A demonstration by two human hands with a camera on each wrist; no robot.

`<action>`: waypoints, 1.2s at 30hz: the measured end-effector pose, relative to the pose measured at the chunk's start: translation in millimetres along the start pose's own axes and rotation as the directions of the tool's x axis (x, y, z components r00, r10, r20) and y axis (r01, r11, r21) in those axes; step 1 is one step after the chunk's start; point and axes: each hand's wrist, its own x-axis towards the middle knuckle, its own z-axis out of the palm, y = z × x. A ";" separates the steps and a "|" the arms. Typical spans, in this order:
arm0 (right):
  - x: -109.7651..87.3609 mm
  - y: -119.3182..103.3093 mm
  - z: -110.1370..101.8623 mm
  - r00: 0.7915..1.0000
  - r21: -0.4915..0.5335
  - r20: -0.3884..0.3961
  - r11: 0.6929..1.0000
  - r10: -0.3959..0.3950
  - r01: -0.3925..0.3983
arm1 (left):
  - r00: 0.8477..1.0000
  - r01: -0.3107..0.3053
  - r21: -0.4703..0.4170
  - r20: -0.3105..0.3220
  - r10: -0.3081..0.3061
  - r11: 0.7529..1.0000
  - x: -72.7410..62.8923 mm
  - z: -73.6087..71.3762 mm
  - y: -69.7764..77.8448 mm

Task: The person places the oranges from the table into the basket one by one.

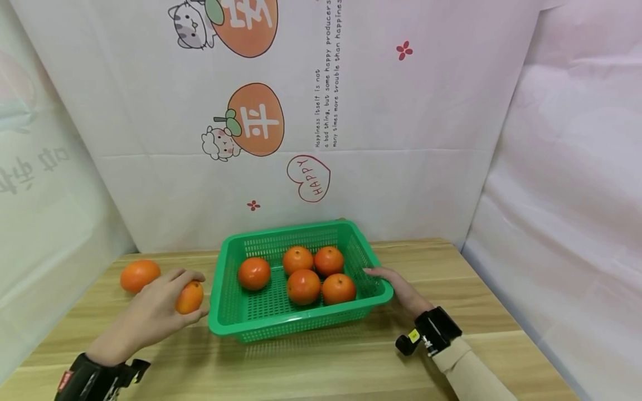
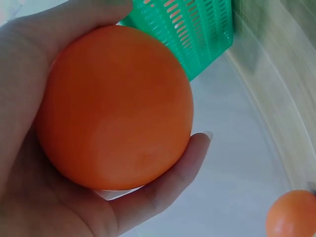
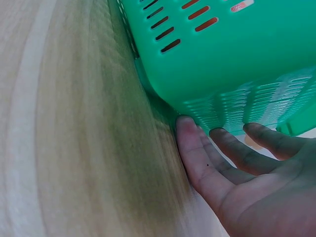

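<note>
My left hand [image 1: 157, 303] holds a smooth, round orange [image 1: 190, 297] just left of the green basket [image 1: 261, 324]. In the left wrist view, the thumb and fingers curve around this orange [image 2: 116, 108]. Several oranges lie inside the basket, one of them [image 1: 254, 273] apart on the left and the others grouped toward the right. My right hand [image 1: 401, 291] grips the basket's right side, its thumb over the rim. From the right wrist view, the bent fingers [image 3: 237, 150] touch the slotted outer wall [image 3: 232, 106].
Another orange [image 1: 140, 275] lies on the wooden table [image 1: 321, 367], beyond the left hand. A printed white cloth [image 1: 401, 167] hangs behind the table, and white sheets [image 1: 567, 195] close off both sides.
</note>
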 end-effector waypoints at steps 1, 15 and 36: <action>-0.5 -0.5 0.0 1.000 0.007 0.004 1.000 0.000 0.000 | 1.000 -0.001 0.002 -0.007 0.001 1.000 0.1 -0.8 -0.4; -0.8 -1.1 2.4 1.000 0.012 -0.002 1.000 -0.001 0.001 | 0.991 -0.071 -0.040 -0.120 0.066 0.997 0.9 -6.8 7.1; 0.9 5.4 2.0 1.000 0.008 0.016 1.000 -0.002 0.002 | 0.990 -0.129 -0.081 -0.075 0.123 0.988 19.0 -2.4 24.6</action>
